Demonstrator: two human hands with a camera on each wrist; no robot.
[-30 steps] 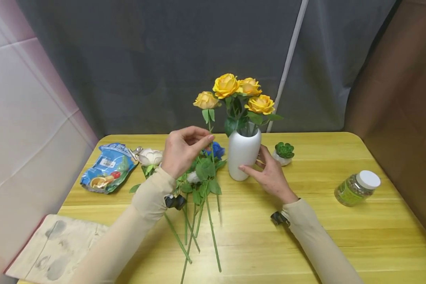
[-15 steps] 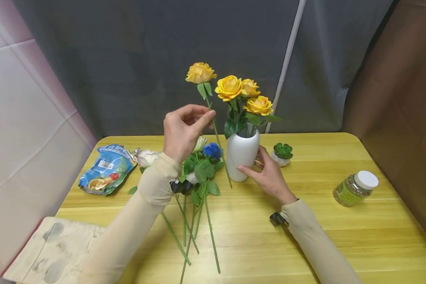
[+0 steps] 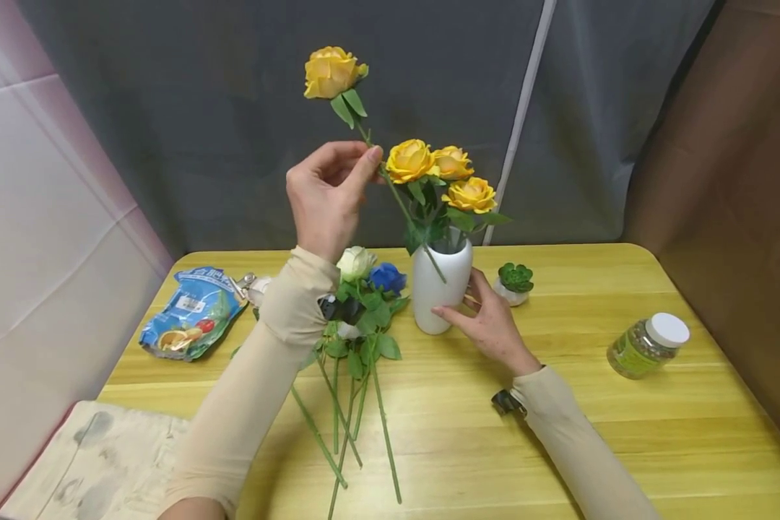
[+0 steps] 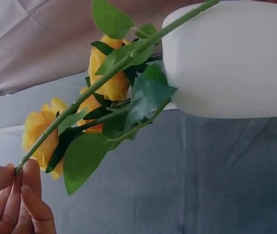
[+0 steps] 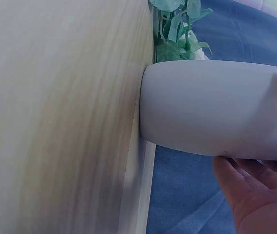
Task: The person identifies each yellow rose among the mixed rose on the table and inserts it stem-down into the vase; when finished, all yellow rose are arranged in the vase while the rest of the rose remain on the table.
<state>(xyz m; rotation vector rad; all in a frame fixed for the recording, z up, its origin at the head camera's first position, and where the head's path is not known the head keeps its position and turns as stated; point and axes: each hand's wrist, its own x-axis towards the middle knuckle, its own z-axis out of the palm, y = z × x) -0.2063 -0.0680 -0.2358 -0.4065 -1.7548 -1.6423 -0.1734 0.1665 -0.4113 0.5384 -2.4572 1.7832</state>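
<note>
My left hand [image 3: 330, 195] pinches the green stem of a yellow rose [image 3: 331, 74] between thumb and fingers, up left of the vase. The stem slants down to the right, its lower end in front of the vase's mouth. In the left wrist view that stem [image 4: 99, 87] crosses before the white vase [image 4: 231, 58]. Around the side of the vase [image 3: 438, 296], my right hand [image 3: 490, 325] holds it with thumb in front. The vase stands upright on the table and bears three yellow roses [image 3: 411, 160]. The right wrist view shows its lower body [image 5: 202, 107].
Left of the vase lie loose stems with a blue rose [image 3: 387, 278] and a white rose [image 3: 356, 263]. A blue snack bag [image 3: 191, 314] and a stained cloth [image 3: 97, 462] are at left. Right are a small potted succulent [image 3: 515, 282] and a lidded jar [image 3: 646, 347].
My left hand has risen with the yellow rose, lifting its flower up and left and tilting the stem. My right hand stays on the vase.
</note>
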